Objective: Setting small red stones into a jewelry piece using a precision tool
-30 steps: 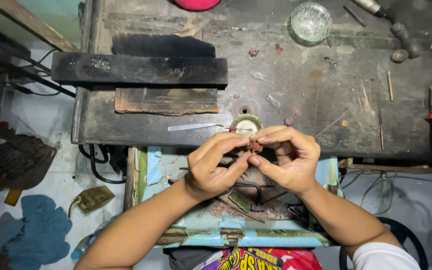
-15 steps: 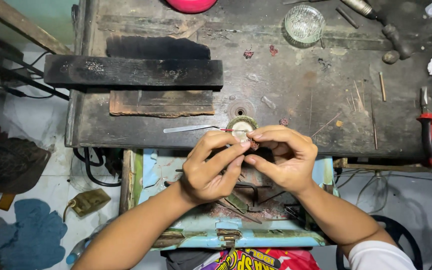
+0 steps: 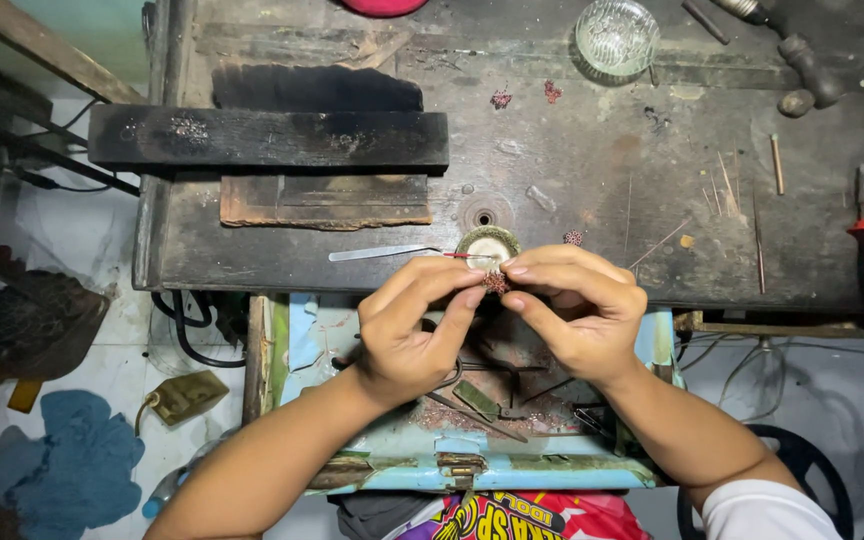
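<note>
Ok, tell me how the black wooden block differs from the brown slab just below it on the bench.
The black wooden block is longer and thicker; the brown slab is shorter and flatter. The block looks charred dark, the slab reddish-brown with a ragged lower edge. Both lie flat, lengthwise along the bench.

At the centre of the frame the left hand (image 3: 414, 325) and right hand (image 3: 574, 312) pinch a small reddish beaded piece (image 3: 496, 283) between their fingertips, over the edge of a dark workbench (image 3: 592, 190); a glass dish (image 3: 616, 36) sits at the upper right
</note>
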